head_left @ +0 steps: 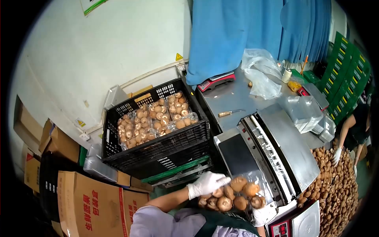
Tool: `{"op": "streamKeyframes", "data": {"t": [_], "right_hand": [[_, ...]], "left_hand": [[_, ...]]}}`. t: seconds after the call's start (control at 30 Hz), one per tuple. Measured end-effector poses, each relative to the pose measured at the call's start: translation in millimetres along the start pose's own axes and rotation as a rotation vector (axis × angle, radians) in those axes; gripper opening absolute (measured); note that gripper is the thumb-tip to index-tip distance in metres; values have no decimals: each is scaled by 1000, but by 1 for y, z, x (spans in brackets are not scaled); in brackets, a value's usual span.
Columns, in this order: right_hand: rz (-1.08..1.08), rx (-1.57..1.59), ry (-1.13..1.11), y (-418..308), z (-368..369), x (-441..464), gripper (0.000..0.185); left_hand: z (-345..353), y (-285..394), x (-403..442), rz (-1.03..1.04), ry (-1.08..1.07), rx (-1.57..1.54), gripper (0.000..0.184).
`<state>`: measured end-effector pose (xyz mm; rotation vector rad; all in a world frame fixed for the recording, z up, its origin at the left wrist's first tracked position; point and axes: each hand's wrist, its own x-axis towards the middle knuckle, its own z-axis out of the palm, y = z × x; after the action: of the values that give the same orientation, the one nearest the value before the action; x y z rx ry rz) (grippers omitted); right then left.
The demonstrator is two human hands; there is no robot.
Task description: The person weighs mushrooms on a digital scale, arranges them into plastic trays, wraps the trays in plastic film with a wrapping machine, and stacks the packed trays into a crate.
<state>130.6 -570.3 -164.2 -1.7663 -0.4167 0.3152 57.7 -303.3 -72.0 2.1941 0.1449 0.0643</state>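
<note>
A clear plastic tray of brown shiitake mushrooms (pixel 233 195) is held in front of my body, tilted, beside the wrapping machine (pixel 272 158). My left hand (pixel 207 184), in a white glove, grips its left side with the fingers over the edge. At its lower right corner my right hand (pixel 263 215), also gloved, holds the other end; part of its fingers is hidden. Clear film or plastic (pixel 256 178) shows at the upper right of the mushrooms. A weighing scale (pixel 304 221) with a red display stands just right of my right hand.
A black crate (pixel 158 146) of packed mushroom trays (pixel 158 112) stands at left, above cardboard boxes (pixel 90 205). On the steel table (pixel 229 100) lie a knife (pixel 231 113), plastic bags (pixel 262 79) and stacked clear trays (pixel 304 112). A co-worker's gloved hand (pixel 336 157) touches the mushroom heap (pixel 335 189).
</note>
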Motion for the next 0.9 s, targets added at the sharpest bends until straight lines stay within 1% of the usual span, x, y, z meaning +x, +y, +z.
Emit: {"op": "streamKeyframes", "data": {"t": [0.03,0.07,0.1,0.13,0.17,0.2,0.23,0.27,0.3,0.33,0.37,0.4,0.43,0.47,0.53,0.57,0.6,0.67,0.73,0.77,0.8,0.87,0.9], "right_hand": [[9,-33,56,2,5,5,22],[87,127,203,10,21,7,20],[113,25,159,10,25,11,19],[141,-76,116,11,27,17,18],[109,-98,138,26,34,20,16],[112,-106,128,25,39,24,16],[3,-262,138,21,54,32,15],[-108,-409,156,18,63,36,14],[-58,-391,157,13,69,39,12],[-152,-443,194,12,74,44,11],[-152,-492,218,7,78,47,10],[-155,-543,241,2,81,50,11],[-226,-579,278,3,84,52,11],[-209,-581,287,4,86,52,10],[-161,-623,284,2,86,52,10],[-160,-627,281,3,86,52,11],[-152,-632,287,3,86,52,11],[-202,-656,303,5,87,53,11],[-172,-669,331,5,89,52,10],[-166,-676,342,6,90,52,10],[-160,-685,353,6,91,52,9],[-145,-680,363,8,91,52,9],[-139,-672,362,8,91,51,9]], "left_hand": [[-22,-3,3,-25,15,15,32],[-44,-6,6,-12,93,2,29],[-65,-18,8,49,157,20,25],[-92,-22,10,-3,171,-16,23],[-117,-34,12,-27,272,-27,31],[-148,-35,10,-17,342,-5,31],[-204,-44,9,-167,486,-17,33],[-228,-60,9,-139,617,-130,34],[-257,-83,7,-40,712,-58,35],[-284,-88,7,-73,751,-37,37],[-309,-100,6,-87,803,-23,41],[-333,-102,3,-191,791,38,46],[-346,-106,5,-175,868,-1,50],[-362,-118,3,-162,889,48,52],[-396,-157,4,-246,911,88,51],[-406,-179,8,-214,947,-1,51],[-410,-179,9,-208,924,-52,50],[-403,-180,22,-166,899,-373,49],[-389,-185,37,-190,802,-649,51],[-382,-196,47,-233,822,-692,53],[-380,-227,60,-280,850,-754,53],[-357,-239,82,-283,767,-944,51],[-342,-248,92,-267,737,-941,50]]}}
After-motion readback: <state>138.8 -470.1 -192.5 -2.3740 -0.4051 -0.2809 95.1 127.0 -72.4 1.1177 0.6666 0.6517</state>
